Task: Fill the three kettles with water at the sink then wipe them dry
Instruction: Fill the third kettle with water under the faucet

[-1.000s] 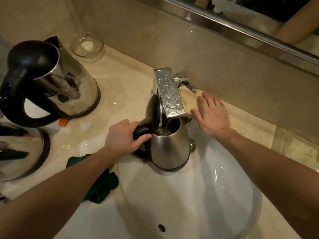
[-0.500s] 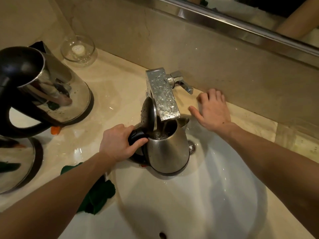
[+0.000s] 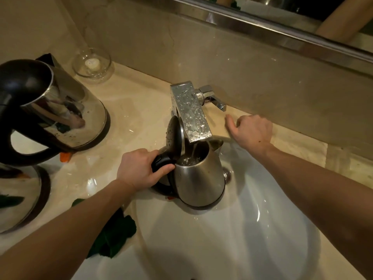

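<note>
A small steel kettle (image 3: 198,178) with its black lid flipped up stands in the white sink (image 3: 232,239), right under the chrome tap (image 3: 190,113). Water runs from the tap into it. My left hand (image 3: 140,168) grips the kettle's black handle. My right hand (image 3: 252,131) hovers on the counter just below the tap lever (image 3: 213,98), fingers curled, holding nothing. A larger shiny kettle (image 3: 52,110) with a black handle stands on the counter at the left. A third kettle (image 3: 18,197) shows partly at the left edge. A dark green cloth (image 3: 113,237) lies by the sink rim, under my left forearm.
A glass dish (image 3: 91,64) with a white candle sits at the back left corner. A beige marble backsplash (image 3: 262,77) rises behind the tap, with a mirror frame above. The sink drain knob (image 3: 227,175) is just right of the kettle.
My right hand has lifted from lying flat on the counter and curled its fingers, drawing nearer the tap lever. The left hand keeps holding the kettle under the running water.
</note>
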Tool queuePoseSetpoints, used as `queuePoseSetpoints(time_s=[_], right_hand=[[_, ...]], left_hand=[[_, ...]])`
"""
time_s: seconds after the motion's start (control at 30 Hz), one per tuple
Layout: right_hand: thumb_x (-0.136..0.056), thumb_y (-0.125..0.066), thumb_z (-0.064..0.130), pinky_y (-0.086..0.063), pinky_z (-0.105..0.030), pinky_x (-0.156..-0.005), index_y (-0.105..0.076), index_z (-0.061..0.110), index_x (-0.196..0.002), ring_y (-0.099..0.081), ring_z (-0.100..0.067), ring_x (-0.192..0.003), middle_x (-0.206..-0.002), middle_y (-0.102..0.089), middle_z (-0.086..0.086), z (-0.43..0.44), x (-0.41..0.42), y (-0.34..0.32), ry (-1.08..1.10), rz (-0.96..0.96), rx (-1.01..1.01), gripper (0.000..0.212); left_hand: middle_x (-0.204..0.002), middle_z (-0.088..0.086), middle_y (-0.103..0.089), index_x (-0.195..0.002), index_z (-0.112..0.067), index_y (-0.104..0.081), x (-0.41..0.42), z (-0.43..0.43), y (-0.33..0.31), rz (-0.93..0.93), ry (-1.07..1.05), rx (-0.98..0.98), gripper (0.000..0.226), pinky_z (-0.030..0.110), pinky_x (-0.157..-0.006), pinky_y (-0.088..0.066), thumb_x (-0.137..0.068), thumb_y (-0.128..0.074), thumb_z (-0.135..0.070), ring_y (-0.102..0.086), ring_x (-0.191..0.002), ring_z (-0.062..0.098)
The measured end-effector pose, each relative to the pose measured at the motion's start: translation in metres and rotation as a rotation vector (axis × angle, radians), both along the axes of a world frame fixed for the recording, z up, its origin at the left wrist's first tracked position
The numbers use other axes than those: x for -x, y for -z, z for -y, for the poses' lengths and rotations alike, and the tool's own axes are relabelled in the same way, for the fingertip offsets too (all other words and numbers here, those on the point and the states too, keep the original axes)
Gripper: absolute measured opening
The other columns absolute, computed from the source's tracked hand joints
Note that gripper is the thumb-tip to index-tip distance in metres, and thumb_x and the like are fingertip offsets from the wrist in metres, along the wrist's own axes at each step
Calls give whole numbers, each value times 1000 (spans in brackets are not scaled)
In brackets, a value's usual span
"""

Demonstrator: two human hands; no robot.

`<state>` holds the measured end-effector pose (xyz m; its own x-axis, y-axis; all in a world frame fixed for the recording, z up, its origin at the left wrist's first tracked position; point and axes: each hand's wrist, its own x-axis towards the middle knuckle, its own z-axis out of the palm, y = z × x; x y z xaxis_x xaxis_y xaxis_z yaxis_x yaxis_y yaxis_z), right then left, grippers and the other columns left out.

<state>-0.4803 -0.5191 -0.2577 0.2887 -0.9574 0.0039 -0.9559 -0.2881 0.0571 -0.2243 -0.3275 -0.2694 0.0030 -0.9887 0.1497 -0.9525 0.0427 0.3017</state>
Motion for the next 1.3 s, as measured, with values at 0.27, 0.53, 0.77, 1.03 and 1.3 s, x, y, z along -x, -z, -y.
queuePoseSetpoints(time_s=[0.27, 0.53, 0.77, 1.03, 1.3], right_hand=[[-95, -25, 59, -39, -33, -63, -72, 10, -74, -60, -36, -69, -67, -59, -17, 4, 2, 4, -10, 42, 32, 71], [-97, -25, 56, -40, -34, -64, -73, 10, -78, -61, -37, -72, -66, -54, -14, 3, 1, 4, -29, 35, 31, 69], [-96, -25, 57, -42, -33, -64, -74, 11, -78, -57, -35, -68, -63, -51, -11, 4, 1, 4, -20, 45, 25, 70], [-96, -27, 55, -38, -33, -63, -73, 11, -78, -53, -35, -68, -65, -51, -14, 2, 0, 1, 6, 38, 21, 67], [-97, -27, 54, -36, -31, -60, -73, 10, -78, -46, -30, -62, -56, -42, -8, 1, -2, -3, 6, 18, 7, 66]], left_hand=[[-57, -5, -53, -81, -20, -65, -1, -1, 0, -14, -14, -20, 72, 30, -50, -46, -88, -17, -72, -48, -50, 15], [-60, -3, -52, -83, -18, -64, 0, -2, 3, -20, -68, -85, 73, 32, -54, -44, -92, -9, -65, -48, -54, 16], [-60, -3, -53, -82, -19, -64, 0, -1, 2, -37, -89, -101, 67, 36, -56, -46, -94, -10, -57, -49, -56, 17], [-60, -1, -54, -82, -19, -65, 2, -1, -3, -55, -79, -123, 68, 36, -58, -45, -92, -10, -58, -50, -56, 17], [-55, -4, -49, -72, -22, -58, 1, 0, 0, -53, -72, -101, 59, 35, -55, -44, -95, -13, -53, -46, -52, 15]])
